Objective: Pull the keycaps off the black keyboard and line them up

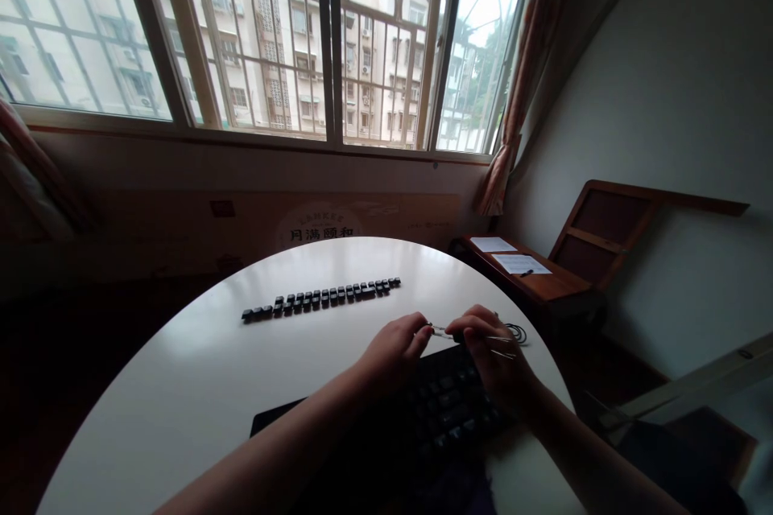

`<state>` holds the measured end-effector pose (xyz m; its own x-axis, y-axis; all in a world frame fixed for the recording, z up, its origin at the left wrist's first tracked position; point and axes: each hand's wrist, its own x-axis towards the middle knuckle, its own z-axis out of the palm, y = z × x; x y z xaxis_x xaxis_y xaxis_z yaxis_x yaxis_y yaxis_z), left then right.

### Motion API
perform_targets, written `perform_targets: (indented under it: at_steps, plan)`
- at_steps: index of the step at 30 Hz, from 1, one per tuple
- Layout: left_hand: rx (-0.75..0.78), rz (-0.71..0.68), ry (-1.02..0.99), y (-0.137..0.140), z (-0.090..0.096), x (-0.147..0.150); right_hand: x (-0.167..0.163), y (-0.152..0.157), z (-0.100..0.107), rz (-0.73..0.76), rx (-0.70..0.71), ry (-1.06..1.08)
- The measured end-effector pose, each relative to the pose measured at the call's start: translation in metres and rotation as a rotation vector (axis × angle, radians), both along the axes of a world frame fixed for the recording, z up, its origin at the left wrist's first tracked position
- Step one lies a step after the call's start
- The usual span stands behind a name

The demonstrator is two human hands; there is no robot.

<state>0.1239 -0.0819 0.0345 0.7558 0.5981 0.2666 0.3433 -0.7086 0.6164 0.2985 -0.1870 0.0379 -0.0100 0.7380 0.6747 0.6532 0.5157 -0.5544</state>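
Observation:
Over the top edge of a black keyboard [450, 398], my two hands are close together. My right hand [492, 346] is closed around a keycap puller [443, 332] with a dark middle part and thin metal wires, some of which stick out past its fingers on the right. My left hand [402, 342] pinches the other wire end between thumb and fingertips. Whether a keycap sits between those fingertips is hidden. Farther back, black keycaps [326, 298] are lined up in slanting rows on the white round table [199, 370]. My forearms cover much of the keyboard.
A coiled black cable [516, 332] lies just right of my right hand. To the right stands a wooden bench [561, 286] with paper sheets [520, 264] and a pen [527, 273]. Beyond the table are a long printed box [386, 213] and a barred window [380, 72].

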Motion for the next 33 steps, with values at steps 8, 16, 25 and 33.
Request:
perform_targets:
  at_steps: [8, 16, 25, 33]
  plan:
    - [-0.06, 0.056, -0.052, -0.001, 0.003, 0.0, -0.014, -0.004, 0.021, -0.131, 0.202, -0.219]
    - [-0.104, -0.044, -0.092, 0.004, -0.003, 0.002, -0.008, 0.015, 0.02, 0.0, -0.051, -0.367]
    - [-0.152, -0.078, -0.098, 0.01, -0.011, 0.002, 0.002, 0.033, 0.019, 0.032, -0.124, -0.454]
    - [-0.026, 0.173, 0.186, 0.01, -0.013, 0.0, 0.025, 0.093, 0.002, -0.037, -0.362, -0.426]
